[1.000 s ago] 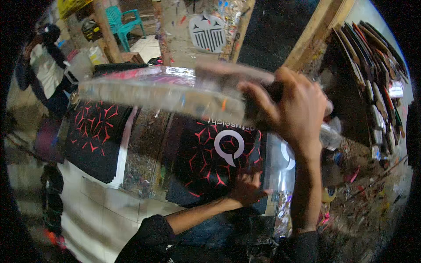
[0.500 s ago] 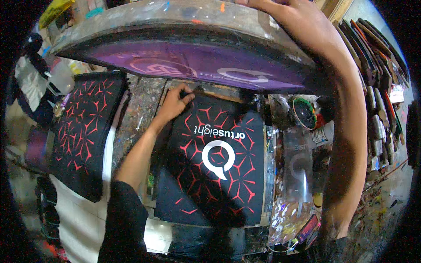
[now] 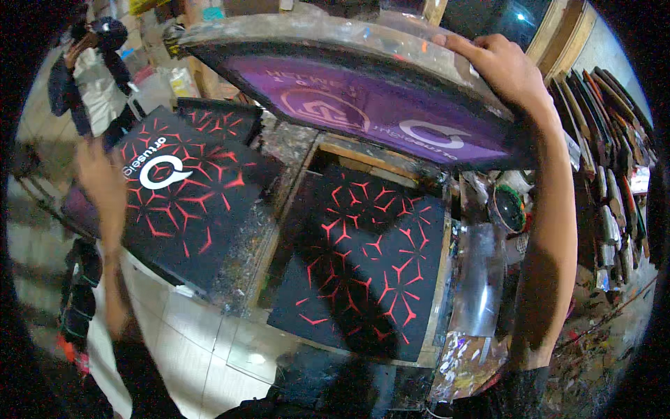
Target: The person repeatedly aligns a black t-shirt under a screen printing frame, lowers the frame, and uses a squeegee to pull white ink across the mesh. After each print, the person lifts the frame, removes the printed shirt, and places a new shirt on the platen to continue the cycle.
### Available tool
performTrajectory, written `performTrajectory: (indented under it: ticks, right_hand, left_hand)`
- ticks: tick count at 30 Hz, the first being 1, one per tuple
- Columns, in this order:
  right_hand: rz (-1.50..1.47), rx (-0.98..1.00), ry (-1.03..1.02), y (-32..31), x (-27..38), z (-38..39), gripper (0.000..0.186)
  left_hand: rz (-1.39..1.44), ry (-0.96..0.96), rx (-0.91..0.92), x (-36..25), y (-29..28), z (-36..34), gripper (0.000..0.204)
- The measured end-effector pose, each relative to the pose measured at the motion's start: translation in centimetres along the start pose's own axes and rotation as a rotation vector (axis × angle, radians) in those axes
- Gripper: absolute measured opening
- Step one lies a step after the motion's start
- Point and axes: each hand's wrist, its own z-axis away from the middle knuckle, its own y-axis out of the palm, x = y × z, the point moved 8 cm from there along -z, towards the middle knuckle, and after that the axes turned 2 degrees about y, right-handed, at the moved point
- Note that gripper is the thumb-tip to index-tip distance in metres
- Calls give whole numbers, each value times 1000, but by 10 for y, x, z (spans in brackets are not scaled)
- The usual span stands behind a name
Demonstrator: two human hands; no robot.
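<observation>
At the left, a black fabric panel [image 3: 202,241] with a red line pattern and a white ring-shaped print hangs tilted over a stack of similar panels [image 3: 230,122]. My left hand [image 3: 101,171], smeared by motion, is closed at the panel's left edge; its fingertips are hidden. On the raised printing screen [image 3: 244,77], with its purple mesh and worn frame, my right hand [image 3: 499,66] grips the top edge near the right end. Below the screen, another black panel [image 3: 370,251] with only the red pattern lies on the printing board [image 3: 265,283].
Right of the board stand a dark ink bowl [image 3: 507,209] with a green rim and a clear plastic sheet [image 3: 478,279]. Several squeegees [image 3: 607,153] lean along the right wall. What looks like a person [image 3: 98,84] in dark sleeves is at the far left.
My left hand has moved the white-printed panel from the board to the left, uncovering a red-patterned panel. My right hand still holds the screen up. The whole view has shifted left.
</observation>
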Motion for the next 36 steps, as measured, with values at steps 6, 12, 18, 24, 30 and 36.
performTrajectory:
  ticks: [6,12,18,24,30,36]
  right_hand:
    - [-106,4,215,-5,0,36,94]
    - [-153,46,187,-5,-2,36,89]
    - [-94,-5,117,3,-16,1,75]
    - [-21,180,121,-7,-3,-12,61]
    - [-47,195,128,-9,3,-19,41]
    - [-302,238,320,-2,-22,-20,51]
  left_hand:
    - [1935,684,408,-508,-264,133,47]
    - [1828,728,579,-558,-323,175,56]
    - [1016,442,934,-362,-95,192,64]
    - [1141,564,958,-357,-89,227,70]
    - [1093,543,1061,-364,-90,219,71]
    - [1156,532,982,-357,-84,223,69]
